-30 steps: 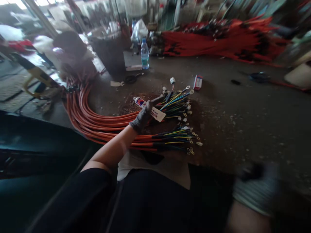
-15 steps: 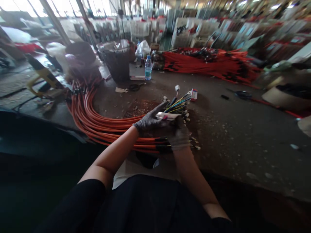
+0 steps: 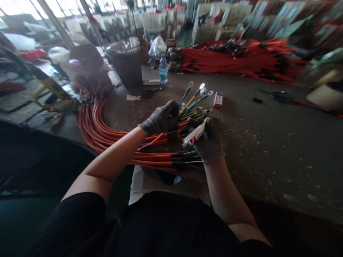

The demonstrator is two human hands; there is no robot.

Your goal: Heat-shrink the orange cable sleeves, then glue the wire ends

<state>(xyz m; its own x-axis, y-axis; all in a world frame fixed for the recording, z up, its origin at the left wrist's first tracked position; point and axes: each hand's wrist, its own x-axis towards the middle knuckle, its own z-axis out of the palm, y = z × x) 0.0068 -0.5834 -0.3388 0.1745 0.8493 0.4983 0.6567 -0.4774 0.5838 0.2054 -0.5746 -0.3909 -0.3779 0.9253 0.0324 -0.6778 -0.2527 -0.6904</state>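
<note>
My left hand (image 3: 164, 117), in a grey glove, is closed around the end of an orange cable. Blue, yellow and green wires (image 3: 191, 101) with ring terminals fan out past its fingers. My gloved right hand (image 3: 211, 141) grips a white tube (image 3: 197, 134) with red and blue print, tilted down to the left. Both hands are above a bundle of orange cables (image 3: 115, 137) that curves in from the left. Other wire ends with small terminals lie between and beneath the hands. A small red, white and blue box (image 3: 218, 99) stands just beyond the right hand.
On the worktable (image 3: 257, 142), a water bottle (image 3: 163, 69) stands beside a dark bucket (image 3: 125, 66). Red cables (image 3: 230, 59) are piled at the back. Scissors (image 3: 148, 93) lie near a tag. A yellow-handled tool (image 3: 48, 91) is at left, and a pale container (image 3: 324, 94) at right.
My left hand has closed on a cable end, its wires now raised. My right hand has moved slightly right and away from the left, with the tube now tilted. The view has shifted a little.
</note>
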